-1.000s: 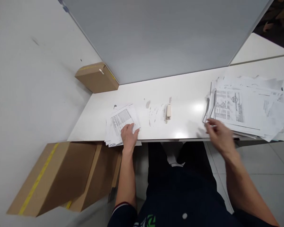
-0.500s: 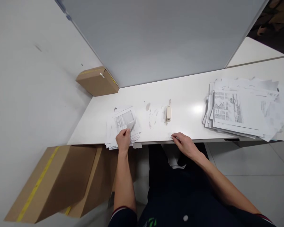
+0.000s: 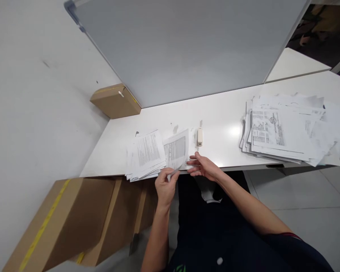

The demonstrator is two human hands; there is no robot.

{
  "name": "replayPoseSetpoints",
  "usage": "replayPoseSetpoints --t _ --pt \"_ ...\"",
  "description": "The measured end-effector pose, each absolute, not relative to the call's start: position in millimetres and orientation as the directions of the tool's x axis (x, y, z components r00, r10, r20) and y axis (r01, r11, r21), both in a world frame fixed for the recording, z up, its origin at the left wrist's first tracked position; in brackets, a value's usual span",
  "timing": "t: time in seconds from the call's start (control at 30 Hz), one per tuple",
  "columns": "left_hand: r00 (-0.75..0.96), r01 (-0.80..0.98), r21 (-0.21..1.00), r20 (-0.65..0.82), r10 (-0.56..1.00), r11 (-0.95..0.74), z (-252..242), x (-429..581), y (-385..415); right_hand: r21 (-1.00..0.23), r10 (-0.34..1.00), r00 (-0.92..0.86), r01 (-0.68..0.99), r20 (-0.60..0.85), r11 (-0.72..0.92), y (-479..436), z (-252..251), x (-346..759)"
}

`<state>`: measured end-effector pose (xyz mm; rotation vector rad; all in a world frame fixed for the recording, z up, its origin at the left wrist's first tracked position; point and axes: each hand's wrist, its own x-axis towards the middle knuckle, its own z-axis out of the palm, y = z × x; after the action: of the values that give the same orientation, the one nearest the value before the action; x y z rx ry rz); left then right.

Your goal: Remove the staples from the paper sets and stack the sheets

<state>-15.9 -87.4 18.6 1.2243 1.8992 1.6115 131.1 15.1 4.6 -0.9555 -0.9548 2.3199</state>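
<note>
My left hand (image 3: 166,185) pinches the near corner of a printed sheet (image 3: 176,152) at the front edge of the white table (image 3: 215,113). The sheet lies just right of a small stack of printed papers (image 3: 144,155). My right hand (image 3: 204,167) is beside the sheet's right edge, fingers spread and touching it. A small cream stapler (image 3: 200,136) sits on the table just beyond the sheet.
A large untidy pile of printed papers (image 3: 286,128) covers the table's right part. A grey board (image 3: 187,49) leans behind the table. A cardboard box (image 3: 116,100) stands at the back left; bigger cardboard boxes (image 3: 70,219) are on the floor at the left.
My left hand has lifted a sheet off the small stack and drawn it to the right. My right hand came left from the large pile to the sheet's edge.
</note>
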Motion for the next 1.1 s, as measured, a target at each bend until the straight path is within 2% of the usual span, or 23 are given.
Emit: replayPoseSetpoints --t 0.1,0.2,0.27,0.4,0.47,0.53,0.63,0.77,0.87,1.0,1.1 --pt "-0.619 0.223 0.974 0.117 0.777 0.03 4 -7 -96 -0.703 0.59 -0.674 -0.147 -0.444 -0.696 14 -2 125" --pt "-0.751 0.002 1.0 0.004 0.661 -0.004 -3 -10 -100 -0.721 0.621 -0.637 -0.144 -0.457 -0.678 11 -8 124" --pt "-0.783 -0.092 0.992 -0.018 0.621 -0.088 1 -14 -100 -0.745 0.65 -0.607 -0.136 -0.458 -0.653 10 -11 124" --pt "-0.799 -0.138 0.969 0.014 0.601 -0.206 18 -18 -102 -0.794 0.691 -0.588 -0.132 -0.419 -0.594 7 -17 123" --pt "-0.809 -0.223 0.948 -0.049 0.585 -0.229 24 -20 -105 -0.815 0.718 -0.575 -0.146 -0.391 -0.561 3 -18 123" --pt "-0.793 -0.363 0.905 -0.174 0.584 -0.223 24 -21 -108 -0.813 0.734 -0.557 -0.169 -0.388 -0.557 -2 -19 125" --pt "-0.742 -0.522 0.832 -0.335 0.58 -0.187 16 -20 -111 -0.761 0.722 -0.537 -0.209 -0.436 -0.615 -9 -19 131" --pt "-0.687 -0.594 0.795 -0.424 0.59 -0.121 1 -6 -115 -0.714 0.699 -0.542 -0.236 -0.466 -0.659 -14 -19 135" --pt "-0.665 -0.599 0.8 -0.465 0.585 -0.045 -12 8 -122 -0.768 0.725 -0.546 -0.212 -0.419 -0.604 -16 -21 136" --pt "-0.609 -0.603 0.78 -0.586 0.534 0.168 -31 7 -138 -0.866 0.784 -0.504 -0.128 -0.363 -0.483 -18 -25 138" --pt "-0.522 -0.575 0.759 -0.627 0.578 0.305 -39 -10 -145 -0.903 0.805 -0.494 -0.086 -0.328 -0.421 -21 -28 146"
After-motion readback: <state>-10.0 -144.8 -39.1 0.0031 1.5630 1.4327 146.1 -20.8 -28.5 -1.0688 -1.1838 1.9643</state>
